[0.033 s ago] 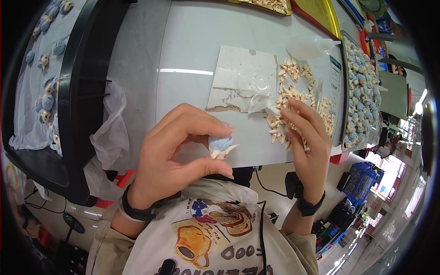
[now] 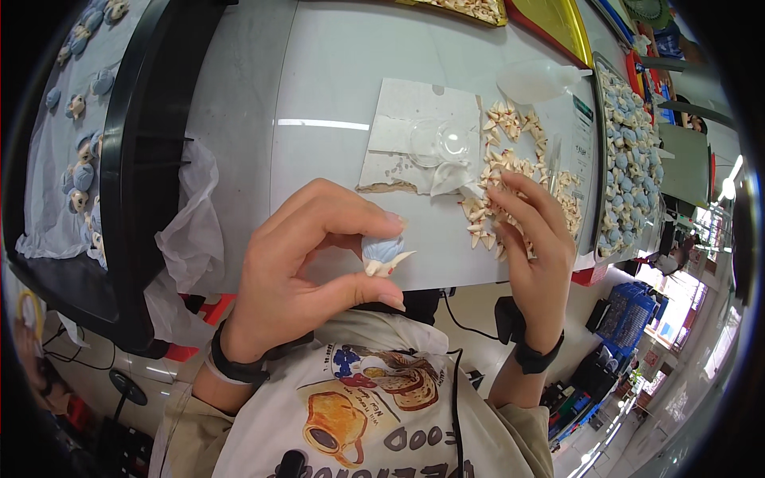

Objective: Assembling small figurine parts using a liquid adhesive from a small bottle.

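Between the thumb and fingers of my left hand [image 2: 291,259] is a small figurine head [image 2: 384,250], pale blue on top and cream below. A cream pointed tip sticks out of it to the right, and a small red mark shows beneath. My right hand [image 2: 542,247] is over the near part of a pile of small cream pointed pieces [image 2: 510,121]. Its fingers are bent and its thumb stands apart from them. The fingertips are at the pieces; whether they touch one is too small to tell.
Behind lies a cardboard sheet [image 2: 390,119] with clear round dishes [image 2: 454,143] and a crumpled white tissue [image 2: 450,178]. A white squeeze bottle [image 2: 534,82] lies farther back. Trays of blue-and-cream heads stand right [image 2: 629,171] and in a black-rimmed rack [image 2: 127,159] left.
My hands and the figurine head have hardly moved. At the lower left rim, what looks like part of another person has come further into view.
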The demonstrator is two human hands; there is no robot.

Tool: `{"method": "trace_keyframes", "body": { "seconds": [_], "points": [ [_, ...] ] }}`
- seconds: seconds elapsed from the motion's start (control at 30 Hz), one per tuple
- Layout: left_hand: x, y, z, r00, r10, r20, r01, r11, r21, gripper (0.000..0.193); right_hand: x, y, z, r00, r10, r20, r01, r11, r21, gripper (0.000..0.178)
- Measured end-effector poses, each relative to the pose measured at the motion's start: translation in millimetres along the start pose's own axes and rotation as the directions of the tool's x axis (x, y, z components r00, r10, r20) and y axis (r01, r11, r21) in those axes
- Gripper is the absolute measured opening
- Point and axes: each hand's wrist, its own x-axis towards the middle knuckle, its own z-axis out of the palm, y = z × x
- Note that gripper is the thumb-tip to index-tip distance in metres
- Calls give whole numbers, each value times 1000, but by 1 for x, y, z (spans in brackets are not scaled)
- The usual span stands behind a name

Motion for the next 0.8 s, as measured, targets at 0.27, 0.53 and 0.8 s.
{"method": "trace_keyframes", "body": {
  "seconds": [0.27,0.53,0.8],
  "points": [
    [2,-1,3,1000,12,-11,-12,1000,19,51,2,15,1,998,-10,-56,9,1000,-17,16],
    [3,0,4,1000,-2,-13,3,999,32,49,5,16,0,991,-103,-84,92,988,-125,12],
    [3,0,4,1000,-19,-10,19,999,42,48,7,18,0,981,-111,-162,95,990,-104,13]
  ]
}}
